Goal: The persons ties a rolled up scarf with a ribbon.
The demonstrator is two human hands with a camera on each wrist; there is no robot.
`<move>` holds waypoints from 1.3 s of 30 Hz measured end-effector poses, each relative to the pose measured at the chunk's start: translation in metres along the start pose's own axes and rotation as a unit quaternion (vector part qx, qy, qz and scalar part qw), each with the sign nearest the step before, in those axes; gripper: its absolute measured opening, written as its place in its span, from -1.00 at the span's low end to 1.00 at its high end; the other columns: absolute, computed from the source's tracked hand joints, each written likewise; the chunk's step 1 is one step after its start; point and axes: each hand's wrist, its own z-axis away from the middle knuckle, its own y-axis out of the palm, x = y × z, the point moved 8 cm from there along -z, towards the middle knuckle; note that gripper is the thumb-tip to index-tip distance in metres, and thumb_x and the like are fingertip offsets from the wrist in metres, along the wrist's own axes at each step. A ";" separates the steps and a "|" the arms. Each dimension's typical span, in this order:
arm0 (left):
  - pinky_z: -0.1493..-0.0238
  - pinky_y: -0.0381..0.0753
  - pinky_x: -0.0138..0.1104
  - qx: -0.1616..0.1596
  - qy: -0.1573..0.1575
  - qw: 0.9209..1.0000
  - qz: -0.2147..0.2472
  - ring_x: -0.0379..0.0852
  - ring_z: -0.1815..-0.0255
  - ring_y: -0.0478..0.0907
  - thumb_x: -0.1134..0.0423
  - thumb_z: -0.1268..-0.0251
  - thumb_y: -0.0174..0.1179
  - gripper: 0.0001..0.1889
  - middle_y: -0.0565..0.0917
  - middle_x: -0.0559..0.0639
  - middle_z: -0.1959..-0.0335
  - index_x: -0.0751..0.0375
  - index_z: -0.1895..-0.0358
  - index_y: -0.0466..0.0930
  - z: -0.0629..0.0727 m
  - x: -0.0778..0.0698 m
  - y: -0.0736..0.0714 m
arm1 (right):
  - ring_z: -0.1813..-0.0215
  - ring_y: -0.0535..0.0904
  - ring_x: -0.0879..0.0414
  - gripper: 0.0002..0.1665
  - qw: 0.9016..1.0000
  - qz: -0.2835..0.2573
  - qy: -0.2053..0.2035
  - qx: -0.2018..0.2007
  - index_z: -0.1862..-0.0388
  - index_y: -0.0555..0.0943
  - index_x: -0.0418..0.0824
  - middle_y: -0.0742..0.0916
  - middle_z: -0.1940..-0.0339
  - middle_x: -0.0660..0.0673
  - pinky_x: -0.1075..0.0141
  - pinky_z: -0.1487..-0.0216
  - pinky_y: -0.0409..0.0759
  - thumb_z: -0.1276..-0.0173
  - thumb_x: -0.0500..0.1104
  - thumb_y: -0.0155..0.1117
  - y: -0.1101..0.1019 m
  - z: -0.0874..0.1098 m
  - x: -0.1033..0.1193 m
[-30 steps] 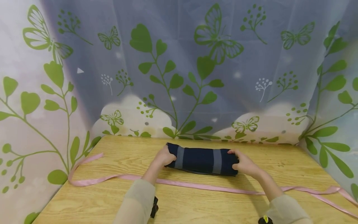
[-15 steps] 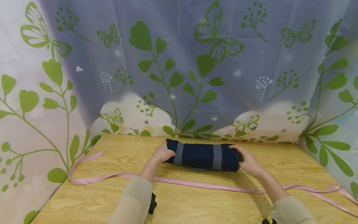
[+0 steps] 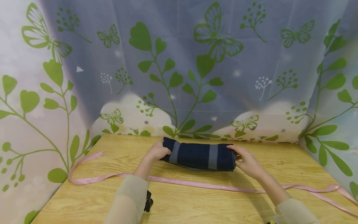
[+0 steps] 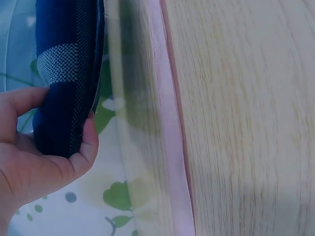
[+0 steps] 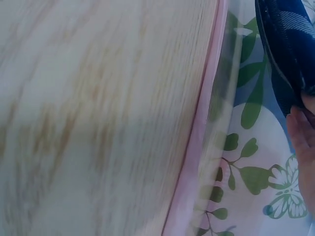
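Note:
A rolled dark navy cloth [image 3: 194, 156] with grey stripes is held lengthwise between both hands, raised over the wooden table. My left hand [image 3: 156, 151] grips its left end; in the left wrist view, the thumb and fingers of that left hand [image 4: 47, 162] wrap around the cloth [image 4: 59, 118]. At the other end my right hand [image 3: 246, 158] pinches the roll, and the right wrist view catches only part of that hand [image 5: 301, 135] at the edge. A long pink ribbon [image 3: 195, 184] lies across the table in front of the roll.
The wooden table [image 3: 179, 205] ends at a patterned backdrop [image 3: 179, 77] with green leaves and butterflies on three sides. The ribbon curls at its left end and doubles back at the far right.
The rolled cloth has risen slightly and then shifted a little to the left, with both hands still gripping its ends. The ribbon lies as before.

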 end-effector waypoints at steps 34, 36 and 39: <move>-0.27 0.18 0.00 -0.009 0.049 0.999 -0.023 0.27 -0.35 0.09 0.46 -0.06 0.12 -0.25 0.17 0.33 -0.36 0.42 -0.39 0.05 -0.001 -0.007 -0.008 | 0.14 0.52 -0.12 -0.71 0.918 0.199 -0.330 -0.095 0.08 0.61 -0.24 0.57 0.09 -0.27 0.05 0.23 0.50 -0.23 -0.16 0.27 -0.007 0.029 0.071; -0.26 0.19 0.00 -0.011 0.050 0.998 -0.031 0.27 -0.35 0.10 0.45 -0.06 0.12 -0.24 0.17 0.32 -0.37 0.40 -0.40 0.05 -0.001 -0.008 -0.009 | 0.12 0.53 -0.12 -0.65 0.910 0.201 -0.347 -0.100 0.09 0.60 -0.26 0.60 0.09 -0.25 0.05 0.21 0.50 -0.44 -0.04 0.00 -0.005 0.032 0.075; -0.25 0.21 0.01 -0.016 0.051 0.998 -0.042 0.27 -0.34 0.11 0.44 -0.05 0.13 -0.22 0.17 0.31 -0.37 0.36 -0.41 0.04 -0.002 -0.010 -0.009 | 0.14 0.55 -0.07 -0.52 0.896 0.204 -0.379 -0.114 0.09 0.60 -0.28 0.63 0.12 -0.20 0.09 0.20 0.49 -0.51 0.01 -0.19 -0.002 0.036 0.084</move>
